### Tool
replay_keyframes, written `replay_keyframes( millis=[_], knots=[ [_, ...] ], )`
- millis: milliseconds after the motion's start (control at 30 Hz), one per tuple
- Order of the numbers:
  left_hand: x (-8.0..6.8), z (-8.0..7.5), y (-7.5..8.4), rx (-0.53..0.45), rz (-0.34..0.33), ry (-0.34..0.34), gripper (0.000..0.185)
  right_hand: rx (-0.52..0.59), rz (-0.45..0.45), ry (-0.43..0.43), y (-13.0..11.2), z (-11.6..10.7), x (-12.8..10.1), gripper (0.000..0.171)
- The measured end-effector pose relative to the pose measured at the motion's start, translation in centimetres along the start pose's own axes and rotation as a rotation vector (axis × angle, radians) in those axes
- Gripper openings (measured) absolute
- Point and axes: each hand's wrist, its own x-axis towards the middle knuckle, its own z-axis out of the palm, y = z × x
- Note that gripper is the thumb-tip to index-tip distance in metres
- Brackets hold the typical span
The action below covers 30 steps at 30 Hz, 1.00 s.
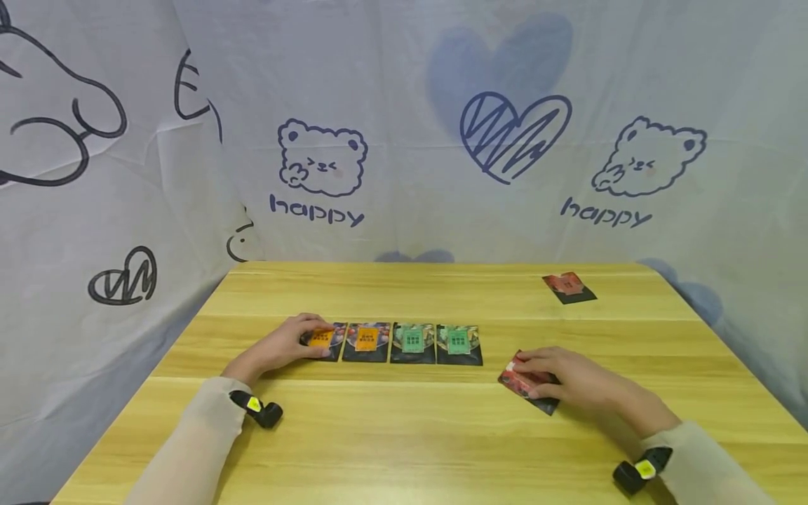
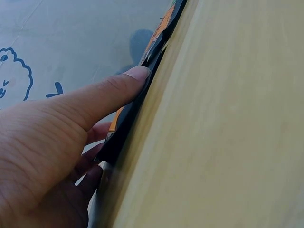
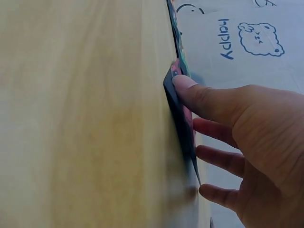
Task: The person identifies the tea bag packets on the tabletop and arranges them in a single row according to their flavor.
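My left hand is at the left end of a row of flat packets, its thumb and fingers around an orange-and-black packet. In the left wrist view the thumb lies on that packet's black edge, with the other fingers at its far side. Right of it lie another orange-labelled packet and two green-labelled ones, first and second. My right hand grips a red-and-black packet, turned askew, right of the row. The right wrist view shows this packet tilted between thumb and fingers.
Another red-and-black packet lies askew near the back right of the wooden table. A white cloth with drawn bears and hearts hangs behind the table and along its left side.
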Motion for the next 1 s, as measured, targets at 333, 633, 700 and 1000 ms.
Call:
replay_keyframes(
  millis=[333,633,700,1000],
  knots=[
    [0.1,0.3,-0.4,0.006,0.033,0.003,0.058,-0.059,0.082,0.068,-0.2,0.2,1.3,0.048],
    [0.1,0.2,-0.3,0.011,0.027,-0.004,0.058,-0.124,0.163,0.130,-0.8,0.5,2.5,0.043],
    [0.1,0.2,-0.3,0.012,0.029,-0.006,0.058,-0.130,0.189,0.136,-0.8,0.6,2.8,0.043],
    [0.1,0.2,-0.1,0.012,0.041,-0.002,0.057,-0.173,0.316,0.156,-1.2,1.0,4.4,0.048]
  ],
)
